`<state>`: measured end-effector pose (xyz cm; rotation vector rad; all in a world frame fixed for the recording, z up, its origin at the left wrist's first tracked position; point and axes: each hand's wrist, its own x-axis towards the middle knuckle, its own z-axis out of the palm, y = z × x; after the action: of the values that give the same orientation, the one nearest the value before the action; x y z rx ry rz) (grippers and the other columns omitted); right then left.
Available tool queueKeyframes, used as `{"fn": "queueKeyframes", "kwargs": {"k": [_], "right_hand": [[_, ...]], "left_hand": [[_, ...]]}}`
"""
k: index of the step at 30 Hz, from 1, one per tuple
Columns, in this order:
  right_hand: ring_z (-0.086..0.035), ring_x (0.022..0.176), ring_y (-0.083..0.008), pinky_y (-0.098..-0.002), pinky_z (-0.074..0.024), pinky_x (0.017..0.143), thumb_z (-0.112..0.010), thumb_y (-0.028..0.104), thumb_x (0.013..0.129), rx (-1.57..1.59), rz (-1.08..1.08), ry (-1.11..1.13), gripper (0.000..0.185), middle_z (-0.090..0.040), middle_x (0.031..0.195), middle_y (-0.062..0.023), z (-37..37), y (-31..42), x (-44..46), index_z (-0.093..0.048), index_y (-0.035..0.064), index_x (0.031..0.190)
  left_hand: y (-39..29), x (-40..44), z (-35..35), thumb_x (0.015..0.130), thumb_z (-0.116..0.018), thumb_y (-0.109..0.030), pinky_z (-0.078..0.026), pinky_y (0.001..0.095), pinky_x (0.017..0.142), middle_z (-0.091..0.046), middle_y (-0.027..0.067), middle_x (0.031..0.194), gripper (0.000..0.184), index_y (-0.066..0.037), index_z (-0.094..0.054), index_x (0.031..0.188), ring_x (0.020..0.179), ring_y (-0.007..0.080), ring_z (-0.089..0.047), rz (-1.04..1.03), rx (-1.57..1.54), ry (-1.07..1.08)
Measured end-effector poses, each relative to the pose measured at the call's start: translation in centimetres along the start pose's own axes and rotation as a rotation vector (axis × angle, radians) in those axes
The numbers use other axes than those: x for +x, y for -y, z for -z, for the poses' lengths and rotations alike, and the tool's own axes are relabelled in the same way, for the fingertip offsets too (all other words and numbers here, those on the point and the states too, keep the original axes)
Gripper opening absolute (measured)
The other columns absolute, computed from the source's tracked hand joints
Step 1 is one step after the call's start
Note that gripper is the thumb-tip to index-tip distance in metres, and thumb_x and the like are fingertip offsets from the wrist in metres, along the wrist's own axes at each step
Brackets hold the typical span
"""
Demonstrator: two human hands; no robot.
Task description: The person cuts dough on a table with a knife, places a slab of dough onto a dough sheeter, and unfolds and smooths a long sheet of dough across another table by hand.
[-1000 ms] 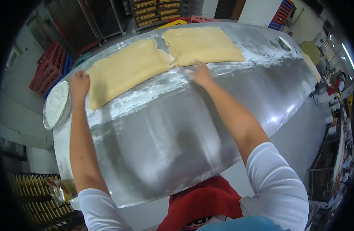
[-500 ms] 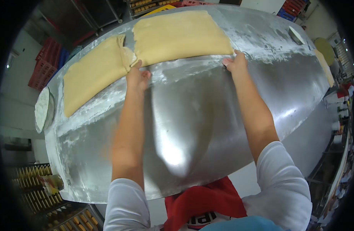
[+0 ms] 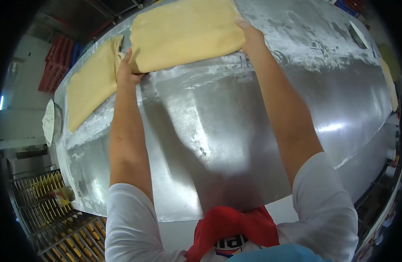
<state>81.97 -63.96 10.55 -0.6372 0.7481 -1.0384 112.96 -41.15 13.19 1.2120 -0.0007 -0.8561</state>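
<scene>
A wide, pale yellow dough sheet (image 3: 183, 37) lies across the far part of the metal table. My left hand (image 3: 129, 72) holds its near left corner, thumb raised at the side and fingers tucked low by the edge. At the right edge, my right hand (image 3: 253, 38) grips the sheet with the thumb side on the dough; its other fingers are partly hidden beneath. Just left of my left hand rests a second, folded piece of dough (image 3: 91, 83), a narrow gap between the two pieces.
Flour streaks the steel tabletop (image 3: 218, 113). A bowl of flour (image 3: 50, 122) is at the left edge, and a metal scoop or dish (image 3: 357, 35) lies far right. Racks with yellow pieces (image 3: 43, 187) stand lower left; red crates (image 3: 57, 63) are stacked beyond the table.
My right hand has moved from the near right corner up along the sheet's right edge. My left hand and the large sheet appear farther left, and the camera view has shifted.
</scene>
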Motion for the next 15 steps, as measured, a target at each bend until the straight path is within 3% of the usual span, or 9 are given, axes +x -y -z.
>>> {"fn": "queueKeyframes", "kwargs": {"k": [3, 5, 6, 8, 10, 12, 15], "right_hand": [[-0.070, 0.097, -0.0340, -0.0495, -0.0607, 0.080, -0.072, -0.002, 0.084, -0.269, -0.004, -0.150, 0.039, -0.066, 0.114, -0.0237, -0.5, -0.3, 0.9, -0.055, -0.0119, 0.118], [-0.070, 0.095, -0.0338, -0.0493, -0.0609, 0.079, -0.073, -0.002, 0.083, -0.279, 0.019, -0.229, 0.038, -0.067, 0.112, -0.0230, 0.1, -1.2, 2.0, -0.056, -0.0123, 0.115], [-0.070, 0.093, -0.0336, -0.0491, -0.0611, 0.078, -0.074, -0.003, 0.081, -0.287, 0.043, -0.304, 0.038, -0.068, 0.110, -0.0224, 0.0, -1.3, 2.6, -0.057, -0.0127, 0.113], [-0.070, 0.092, -0.0335, -0.0491, -0.0611, 0.077, -0.074, -0.003, 0.081, -0.232, 0.031, -0.232, 0.037, -0.068, 0.108, -0.0224, -0.1, -0.5, 1.9, -0.057, -0.0127, 0.112], [-0.070, 0.091, -0.0333, -0.0492, -0.0610, 0.076, -0.073, -0.003, 0.081, -0.161, 0.013, -0.170, 0.036, -0.068, 0.107, -0.0224, 0.3, 0.2, 1.8, -0.056, -0.0127, 0.111], [-0.070, 0.086, -0.0319, -0.0434, -0.0601, 0.072, -0.080, -0.001, 0.070, -0.207, 0.040, -0.117, 0.051, -0.068, 0.103, -0.0225, 0.2, 1.1, 3.1, -0.058, -0.0119, 0.115], [-0.071, 0.092, -0.0311, -0.0459, -0.0606, 0.077, -0.073, -0.002, 0.080, -0.467, 0.177, 0.016, 0.040, -0.068, 0.106, -0.0217, -2.3, 5.0, 0.9, -0.056, -0.0124, 0.114]], "left_hand": [[0.8, 2.0, -0.3, 0.085, -0.078, -0.024, -0.057, 0.0510, 0.089, -0.062, 0.0183, 0.125, 0.060, 0.001, -0.051, 0.132, 0.107, 0.0344, -0.065, -0.042, 0.199, -0.118], [2.0, 6.8, 1.8, 0.081, -0.080, -0.015, -0.059, 0.0437, 0.082, -0.065, 0.0189, 0.117, 0.058, 0.004, -0.053, 0.129, 0.098, 0.0312, -0.069, -0.252, 0.268, -0.147], [1.8, 6.5, 1.2, 0.081, -0.080, -0.015, -0.059, 0.0437, 0.082, -0.065, 0.0189, 0.117, 0.058, 0.004, -0.053, 0.129, 0.098, 0.0312, -0.069, -0.262, 0.260, -0.151], [0.1, 4.2, -0.8, 0.075, -0.082, -0.007, -0.059, 0.0383, 0.076, -0.068, 0.0172, 0.104, 0.041, 0.006, -0.064, 0.109, 0.086, 0.0279, -0.071, -0.492, 0.408, -0.143], [-2.4, -0.3, -4.6, 0.074, -0.080, -0.004, -0.057, 0.0379, 0.075, -0.068, 0.0167, 0.103, 0.042, 0.007, -0.062, 0.111, 0.087, 0.0268, -0.070, -0.572, 0.509, -0.119], [-3.5, -2.0, -6.4, 0.073, -0.078, 0.000, -0.055, 0.0379, 0.072, -0.067, 0.0155, 0.099, 0.038, 0.007, -0.062, 0.107, 0.083, 0.0249, -0.068, -0.690, 0.638, -0.132], [-3.1, -4.3, -6.7, 0.074, -0.076, 0.002, -0.055, 0.0365, 0.070, -0.067, 0.0145, 0.097, 0.037, 0.006, -0.061, 0.108, 0.082, 0.0238, -0.067, -0.658, 0.490, -0.192]]}}
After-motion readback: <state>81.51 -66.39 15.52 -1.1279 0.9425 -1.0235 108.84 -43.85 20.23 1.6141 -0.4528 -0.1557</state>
